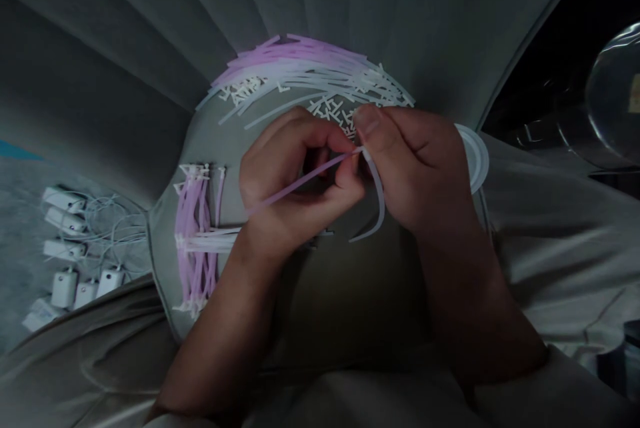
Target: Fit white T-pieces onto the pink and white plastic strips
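Single head-worn camera, wide-angle, facing forward and down, close above the left hand (295, 188) and right hand (415, 171); pile of cable ties (310, 71) sits just beyond the fingertips, toward frame top.

I'm sitting in what looks like a home or small piecework spot, though I can't tell for sure: loose plastic strips (305, 68) are spreading across the grey cloth (320, 8) over my lap, while small white corded units (64, 288) are lying on the grey floor (23, 215) beside me.
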`<state>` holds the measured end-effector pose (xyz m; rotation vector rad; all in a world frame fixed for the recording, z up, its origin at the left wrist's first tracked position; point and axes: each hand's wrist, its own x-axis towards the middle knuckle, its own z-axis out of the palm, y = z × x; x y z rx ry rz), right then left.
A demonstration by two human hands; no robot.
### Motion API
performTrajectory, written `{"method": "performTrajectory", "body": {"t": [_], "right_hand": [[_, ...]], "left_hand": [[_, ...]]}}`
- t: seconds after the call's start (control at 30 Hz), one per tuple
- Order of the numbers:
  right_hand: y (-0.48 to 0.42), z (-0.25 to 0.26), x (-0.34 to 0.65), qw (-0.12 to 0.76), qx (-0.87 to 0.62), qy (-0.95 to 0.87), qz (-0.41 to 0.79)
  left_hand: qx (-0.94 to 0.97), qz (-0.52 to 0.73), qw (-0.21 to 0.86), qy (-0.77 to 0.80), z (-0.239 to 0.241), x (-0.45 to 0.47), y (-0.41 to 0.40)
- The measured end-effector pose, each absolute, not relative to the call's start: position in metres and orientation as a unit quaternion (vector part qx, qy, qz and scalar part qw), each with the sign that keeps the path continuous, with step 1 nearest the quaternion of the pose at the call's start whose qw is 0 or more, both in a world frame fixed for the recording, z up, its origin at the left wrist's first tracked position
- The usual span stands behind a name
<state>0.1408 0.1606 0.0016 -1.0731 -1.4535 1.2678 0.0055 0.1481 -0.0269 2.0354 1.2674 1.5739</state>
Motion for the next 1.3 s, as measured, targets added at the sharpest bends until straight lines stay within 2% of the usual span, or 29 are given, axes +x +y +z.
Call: {"method": "performTrajectory", "body": {"t": [0.43,0.7,0.93,1.1,1.3], "right_hand": [[0.162,-0.001,0.14,0.457,-0.429,-0.581,0.519],[0.161,0.003,0.142,0.451,-0.457,-0.576,0.507],[0.158,-0.004,0.139,0.498,-0.485,-0.534,0.482],[0.159,-0.008,0.136,0.474,-0.457,-0.522,0.542],[0.162,-0.008,0.135,0.453,-0.478,-0.545,0.519]], "left_hand": [[0.682,0.543,0.182,0.455,-0.028,0.006,0.145],[0.689,0.554,0.167,0.436,-0.026,0.006,0.148],[0.674,0.574,0.186,0.427,-0.03,0.005,0.15],[0.58,0.629,0.256,0.449,-0.038,0.01,0.153],[0.522,0.653,0.3,0.46,-0.051,0.01,0.162]]}}
